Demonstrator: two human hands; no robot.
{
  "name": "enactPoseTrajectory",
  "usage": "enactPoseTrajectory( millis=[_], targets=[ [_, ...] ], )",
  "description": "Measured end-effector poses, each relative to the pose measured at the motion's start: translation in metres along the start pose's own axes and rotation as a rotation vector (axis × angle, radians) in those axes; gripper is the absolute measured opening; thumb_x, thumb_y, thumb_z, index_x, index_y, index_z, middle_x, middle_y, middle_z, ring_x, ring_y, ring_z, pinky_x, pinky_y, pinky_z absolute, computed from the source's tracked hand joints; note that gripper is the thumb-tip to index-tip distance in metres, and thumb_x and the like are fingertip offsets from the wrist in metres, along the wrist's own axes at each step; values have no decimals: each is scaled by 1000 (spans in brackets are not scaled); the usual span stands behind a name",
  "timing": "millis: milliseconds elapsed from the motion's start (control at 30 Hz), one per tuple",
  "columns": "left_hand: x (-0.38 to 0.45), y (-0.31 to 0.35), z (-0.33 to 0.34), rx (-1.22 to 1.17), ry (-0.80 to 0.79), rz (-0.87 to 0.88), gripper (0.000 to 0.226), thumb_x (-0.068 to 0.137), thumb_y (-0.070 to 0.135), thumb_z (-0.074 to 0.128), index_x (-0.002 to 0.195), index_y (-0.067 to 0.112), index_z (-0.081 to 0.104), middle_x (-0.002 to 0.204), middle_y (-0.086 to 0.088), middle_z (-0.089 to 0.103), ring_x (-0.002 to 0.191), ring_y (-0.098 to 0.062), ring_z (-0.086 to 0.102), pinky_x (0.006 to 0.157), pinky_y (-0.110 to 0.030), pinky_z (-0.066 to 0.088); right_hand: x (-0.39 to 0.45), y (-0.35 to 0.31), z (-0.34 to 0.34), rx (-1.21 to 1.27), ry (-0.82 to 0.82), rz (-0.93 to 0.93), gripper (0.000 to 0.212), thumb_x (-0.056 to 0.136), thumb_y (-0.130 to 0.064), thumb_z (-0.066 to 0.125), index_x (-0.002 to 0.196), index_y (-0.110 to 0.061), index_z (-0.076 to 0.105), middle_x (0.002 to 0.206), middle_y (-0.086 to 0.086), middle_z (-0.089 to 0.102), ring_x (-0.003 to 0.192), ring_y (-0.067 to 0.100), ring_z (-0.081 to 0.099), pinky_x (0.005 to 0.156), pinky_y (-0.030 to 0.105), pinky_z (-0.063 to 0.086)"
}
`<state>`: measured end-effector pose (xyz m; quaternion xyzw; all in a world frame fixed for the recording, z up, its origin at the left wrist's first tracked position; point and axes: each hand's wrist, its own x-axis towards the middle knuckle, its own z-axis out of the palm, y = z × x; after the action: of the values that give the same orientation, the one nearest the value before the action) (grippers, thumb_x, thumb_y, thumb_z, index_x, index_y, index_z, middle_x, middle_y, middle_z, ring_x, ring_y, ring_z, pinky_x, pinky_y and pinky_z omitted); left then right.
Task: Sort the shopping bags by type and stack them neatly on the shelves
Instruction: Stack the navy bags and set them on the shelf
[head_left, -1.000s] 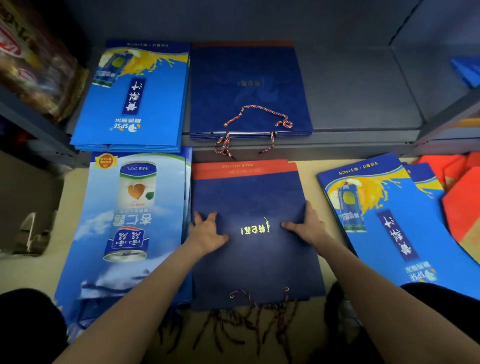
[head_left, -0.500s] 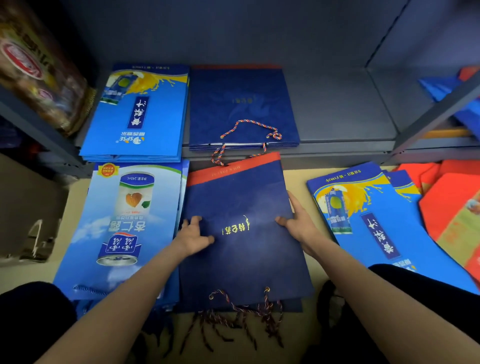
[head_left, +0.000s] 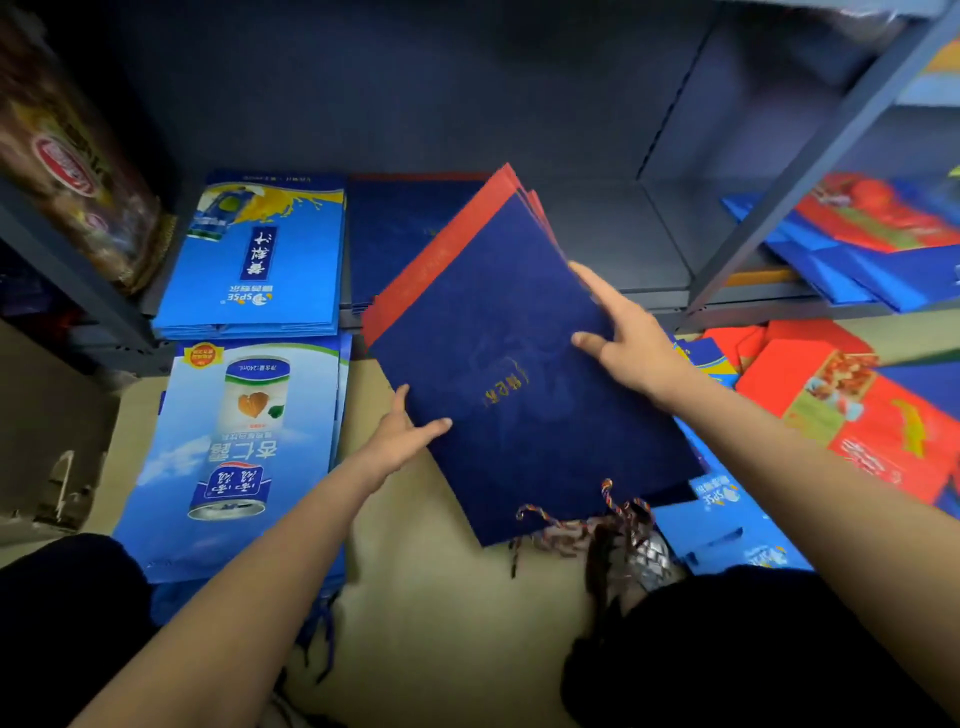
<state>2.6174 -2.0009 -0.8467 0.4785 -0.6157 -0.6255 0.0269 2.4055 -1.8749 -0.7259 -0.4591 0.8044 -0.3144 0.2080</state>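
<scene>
I have a bundle of navy bags (head_left: 519, 374) up off the floor (head_left: 457, 634), tilted with the red top edges fanned toward the shelf (head_left: 618, 244), so the step in hand is carrying this type to its place. Its matching pile of navy bags on the shelf (head_left: 395, 234) lies just behind the lifted bundle, beside the bright blue juice bags (head_left: 254, 270), and that is where I judge the bundle belongs.

My left hand (head_left: 400, 434) holds the bundle's near left edge, thumb on top and fingers hidden beneath. My right hand (head_left: 623, 332) rests higher on the right side, index finger straight along the edge and thumb pressed to the face; I think the remaining fingers curl under the bags, though the view hides them. Both forearms reach forward, the right one higher.

The rope handles (head_left: 582, 519) dangle from the lower edge, near the floor. Next I would square the fanned edges, turn the bundle flat and lower it onto the shelf pile so the corners line up, watching that the handles do not snag.

The almond drink bags (head_left: 244, 447) lie on the floor at left, red bags (head_left: 841, 395) at right.
</scene>
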Motion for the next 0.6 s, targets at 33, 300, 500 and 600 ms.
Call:
enactPoseTrajectory(
  millis=[33,300,500,600],
  targets=[
    [2,2,-3,-38,34,31,86,87,32,64,150,27,6,153,5,23,137,-20,29,106,-39,31,5,0,-9,52,28,-16,72,86,2,57,145,-28,29,138,-14,42,132,14,40,113,34,30],
    [32,21,-43,-352,87,43,96,71,44,74,147,34,16,141,-2,46,121,-21,51,104,-40,40,70,16,-27,712,224,217,55,89,11,48,130,-26,49,107,-10,65,78,1,67,64,23,56],
    [75,82,-84,-192,242,295,57,87,15,64,138,10,39,128,2,50,113,-10,50,89,-14,41,166,24,-18,824,298,311,48,89,4,54,131,-17,50,81,-11,70,61,3,65,57,24,57],
    [113,102,-104,-78,280,327,48,88,18,63,131,8,46,125,-4,57,108,-16,55,97,-28,43,213,24,-4,700,236,366,46,94,-12,54,137,-11,40,113,4,62,85,14,61,80,34,55]
  ],
)
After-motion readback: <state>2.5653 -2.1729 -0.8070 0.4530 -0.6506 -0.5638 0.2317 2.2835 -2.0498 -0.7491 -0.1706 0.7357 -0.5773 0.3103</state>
